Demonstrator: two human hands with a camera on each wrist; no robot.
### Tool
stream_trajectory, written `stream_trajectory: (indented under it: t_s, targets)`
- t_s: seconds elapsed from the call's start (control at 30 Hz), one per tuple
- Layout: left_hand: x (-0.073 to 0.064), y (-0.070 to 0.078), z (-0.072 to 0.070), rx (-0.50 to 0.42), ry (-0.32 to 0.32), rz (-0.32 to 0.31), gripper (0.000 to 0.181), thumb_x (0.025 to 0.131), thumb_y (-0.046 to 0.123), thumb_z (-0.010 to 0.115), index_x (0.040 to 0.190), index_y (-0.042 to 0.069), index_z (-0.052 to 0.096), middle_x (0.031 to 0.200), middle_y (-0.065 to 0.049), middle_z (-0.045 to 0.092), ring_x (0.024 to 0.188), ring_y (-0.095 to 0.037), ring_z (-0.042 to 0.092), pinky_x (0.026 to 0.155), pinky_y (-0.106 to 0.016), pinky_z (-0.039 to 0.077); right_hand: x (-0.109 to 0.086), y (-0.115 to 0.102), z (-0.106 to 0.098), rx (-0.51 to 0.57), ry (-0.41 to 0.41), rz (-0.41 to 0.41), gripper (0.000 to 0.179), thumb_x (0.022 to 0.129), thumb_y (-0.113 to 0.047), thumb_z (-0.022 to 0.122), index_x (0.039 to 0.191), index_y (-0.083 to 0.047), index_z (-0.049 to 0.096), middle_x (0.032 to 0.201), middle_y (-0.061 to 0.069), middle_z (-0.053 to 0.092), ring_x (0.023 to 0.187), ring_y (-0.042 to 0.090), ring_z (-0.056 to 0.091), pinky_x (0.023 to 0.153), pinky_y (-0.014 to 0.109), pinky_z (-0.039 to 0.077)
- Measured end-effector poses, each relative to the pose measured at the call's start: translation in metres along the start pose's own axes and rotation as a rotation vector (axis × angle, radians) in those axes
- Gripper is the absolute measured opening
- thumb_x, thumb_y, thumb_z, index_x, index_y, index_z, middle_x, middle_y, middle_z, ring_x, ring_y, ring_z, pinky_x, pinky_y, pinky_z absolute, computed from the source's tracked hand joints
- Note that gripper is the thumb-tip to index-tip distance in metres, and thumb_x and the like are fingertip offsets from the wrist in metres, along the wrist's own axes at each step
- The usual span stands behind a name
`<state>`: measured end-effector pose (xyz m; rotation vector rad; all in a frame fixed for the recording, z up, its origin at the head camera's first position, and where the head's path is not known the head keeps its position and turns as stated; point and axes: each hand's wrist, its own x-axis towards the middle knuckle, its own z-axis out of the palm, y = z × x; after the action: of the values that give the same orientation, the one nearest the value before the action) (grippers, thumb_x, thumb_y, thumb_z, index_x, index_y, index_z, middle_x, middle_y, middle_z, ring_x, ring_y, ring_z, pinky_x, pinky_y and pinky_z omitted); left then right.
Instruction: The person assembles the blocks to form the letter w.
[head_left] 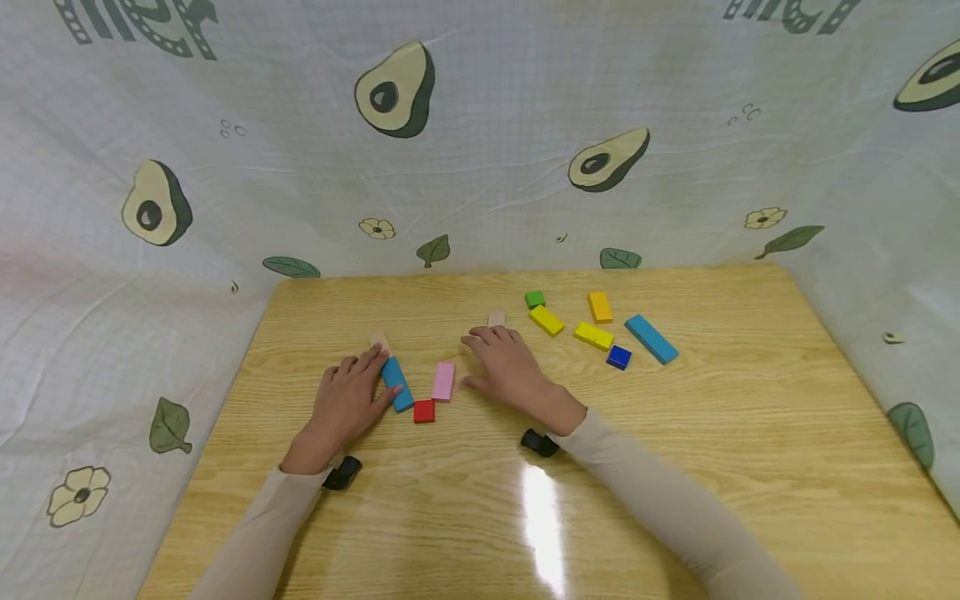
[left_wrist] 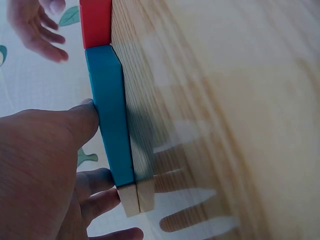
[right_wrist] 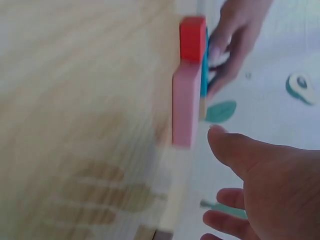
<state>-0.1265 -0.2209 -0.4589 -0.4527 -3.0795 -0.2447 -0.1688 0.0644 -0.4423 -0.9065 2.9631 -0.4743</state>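
My left hand lies over a long blue block, with its thumb and fingertips touching it. A pale wood block lines up with the blue block's far end, right by those fingers. Beside the near end is a red square block, whose corner meets a pink block. To the right of the pink block, my right hand is spread loosely with nothing in its grasp. Just past its fingertips a second pale block shows, partly hidden by the hand.
Farther right lie a green block, two yellow blocks, an orange block, a dark blue block and another long blue block. A printed cloth hangs behind the wooden table.
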Motion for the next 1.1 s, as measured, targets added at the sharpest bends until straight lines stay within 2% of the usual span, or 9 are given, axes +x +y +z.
stream_trajectory:
  t_s: [0.13,0.43,0.77,1.1]
  targets:
    - [-0.001,-0.001,0.0,0.007,-0.001,-0.001,0.067,0.104,0.041,0.068,0.155,0.002,0.052,0.162,-0.019,0.047,0.138,-0.046,0.049,0.108,-0.064,0.043,0.001,0.018,-0.002,-0.007,0.005,0.049,0.066,0.097,-0.039,0.08,0.15,-0.006,0.057,0.156,0.014,0.053,0.142,0.037,0.049,0.118,0.054,0.039]
    - [0.0,-0.003,0.001,0.004,-0.009,0.0,0.067,0.104,0.042,0.067,0.156,0.002,0.051,0.163,-0.019,0.045,0.139,-0.046,0.048,0.109,-0.065,0.042,0.002,0.047,-0.004,0.044,0.033,0.096,0.066,0.096,-0.03,0.081,0.151,-0.003,0.055,0.158,0.018,0.05,0.143,0.039,0.048,0.118,0.057,0.039]
    - [0.0,-0.001,0.001,-0.009,-0.017,-0.002,0.067,0.104,0.041,0.067,0.156,0.002,0.051,0.163,-0.019,0.045,0.139,-0.046,0.048,0.109,-0.065,0.042,0.008,0.061,-0.002,-0.003,0.028,0.091,0.065,0.097,-0.028,0.08,0.152,-0.002,0.055,0.158,0.02,0.05,0.143,0.041,0.048,0.119,0.058,0.038]
    - [0.001,-0.001,0.001,0.001,-0.019,0.002,0.067,0.105,0.042,0.066,0.157,0.003,0.05,0.164,-0.018,0.044,0.141,-0.046,0.047,0.11,-0.065,0.041,0.011,0.065,-0.001,-0.022,-0.007,0.065,0.061,0.103,-0.026,0.073,0.155,-0.003,0.052,0.16,0.019,0.049,0.142,0.041,0.048,0.117,0.059,0.039]
